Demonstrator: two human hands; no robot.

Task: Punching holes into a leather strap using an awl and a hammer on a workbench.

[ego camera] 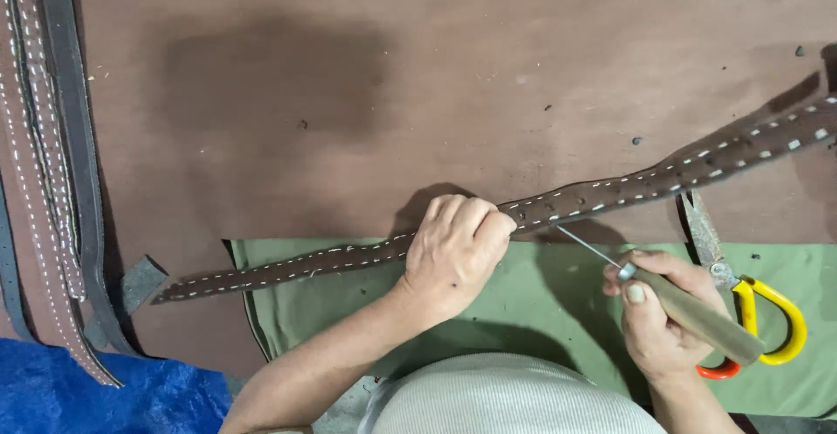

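A long dark brown leather strap (663, 174) with white stitching along both edges runs across the brown worktop, from lower left to upper right. My left hand (455, 251) grips the strap near its middle, fingers curled over it. My right hand (656, 312) holds an awl (693, 312) with a wooden handle; its thin metal point reaches up and left toward the strap, just right of my left hand.
Scissors (757, 321) with yellow and orange handles lie right of my right hand on a green cloth (540, 303). Several stitched leather straps (44, 172) hang along the left edge. A blue sheet (78, 395) fills the lower left corner. A small leather scrap (139, 281) lies by the strap's left end.
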